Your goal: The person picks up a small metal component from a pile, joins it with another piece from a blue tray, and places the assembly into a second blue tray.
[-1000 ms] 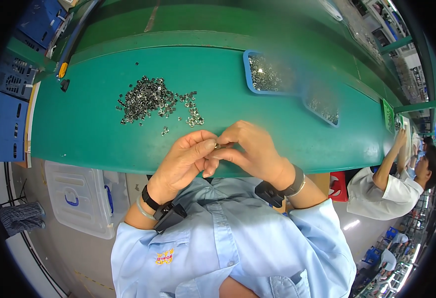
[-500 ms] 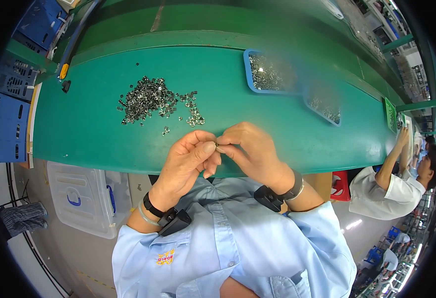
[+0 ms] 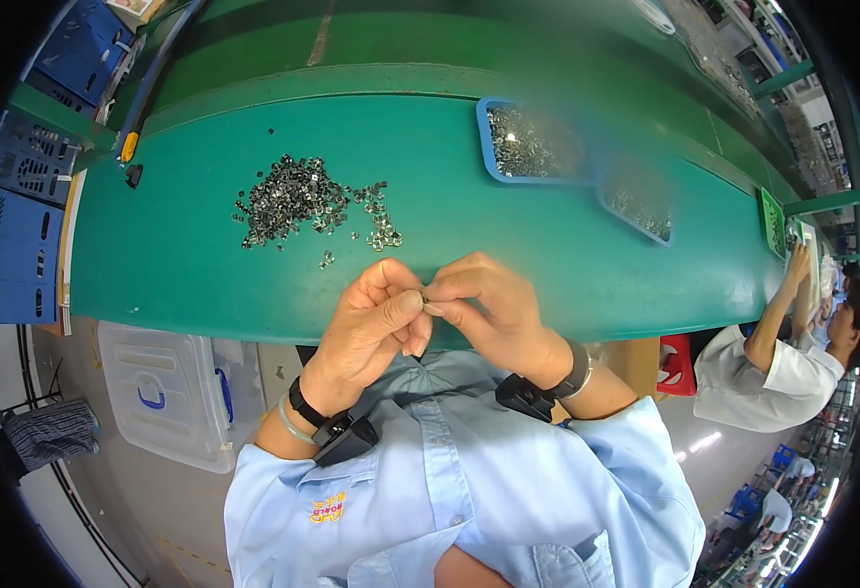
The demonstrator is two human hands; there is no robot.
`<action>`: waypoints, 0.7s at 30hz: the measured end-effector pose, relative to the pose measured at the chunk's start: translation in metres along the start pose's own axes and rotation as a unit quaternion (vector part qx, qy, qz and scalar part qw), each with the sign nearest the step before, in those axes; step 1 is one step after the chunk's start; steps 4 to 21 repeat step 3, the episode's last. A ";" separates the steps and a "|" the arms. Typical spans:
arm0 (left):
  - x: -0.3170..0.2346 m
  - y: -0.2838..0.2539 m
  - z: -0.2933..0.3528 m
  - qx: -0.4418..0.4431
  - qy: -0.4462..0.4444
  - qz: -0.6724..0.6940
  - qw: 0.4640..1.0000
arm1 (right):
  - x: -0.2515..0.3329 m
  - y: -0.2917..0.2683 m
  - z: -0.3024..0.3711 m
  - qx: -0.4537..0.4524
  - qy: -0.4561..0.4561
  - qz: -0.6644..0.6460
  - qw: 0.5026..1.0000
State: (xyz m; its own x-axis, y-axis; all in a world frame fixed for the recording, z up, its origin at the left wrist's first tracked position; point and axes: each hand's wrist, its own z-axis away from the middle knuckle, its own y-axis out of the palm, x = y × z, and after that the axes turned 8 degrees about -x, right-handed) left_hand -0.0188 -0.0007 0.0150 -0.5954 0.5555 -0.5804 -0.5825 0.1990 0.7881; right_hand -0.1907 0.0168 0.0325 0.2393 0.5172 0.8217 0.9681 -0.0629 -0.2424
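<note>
My left hand (image 3: 366, 318) and my right hand (image 3: 496, 306) meet fingertip to fingertip over the near edge of the green table (image 3: 185, 279). Both are closed in a pinch around one small metal piece (image 3: 425, 300), mostly hidden by the fingers. Its exact kind is too small to make out. Beyond my left hand lies a heap of small shiny metal pieces (image 3: 293, 201), dark and silver. A looser cluster of them (image 3: 383, 233) trails off to the heap's right.
Two blue trays (image 3: 490, 147) with small metal pieces stand at the back right, partly blurred. A yellow-handled tool (image 3: 130, 147) is at the far left. A clear lidded plastic box (image 3: 160, 392) sits below the table's left side. To the right, another person (image 3: 773, 367) works at the table.
The view has shifted slightly. My hands stay together at the same small metal piece, with the fingers a little rearranged. The heap and trays look unchanged.
</note>
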 end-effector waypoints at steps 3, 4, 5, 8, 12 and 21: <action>-0.003 0.000 0.000 -0.015 -0.005 -0.047 0.999 | -0.003 -0.002 -0.003 0.011 -0.025 0.019 0.999; -0.003 0.000 0.000 -0.015 -0.005 -0.047 0.999 | -0.003 -0.002 -0.003 0.011 -0.025 0.019 0.999; -0.003 0.000 0.000 -0.015 -0.005 -0.047 0.999 | -0.003 -0.002 -0.003 0.011 -0.025 0.019 0.999; -0.003 0.000 0.000 -0.015 -0.005 -0.047 0.999 | -0.003 -0.002 -0.003 0.011 -0.025 0.019 0.999; -0.003 0.000 0.000 -0.015 -0.005 -0.047 0.999 | -0.003 -0.002 -0.003 0.011 -0.025 0.019 0.999; -0.003 0.000 0.000 -0.015 -0.005 -0.047 0.999 | -0.003 -0.002 -0.003 0.011 -0.025 0.019 0.999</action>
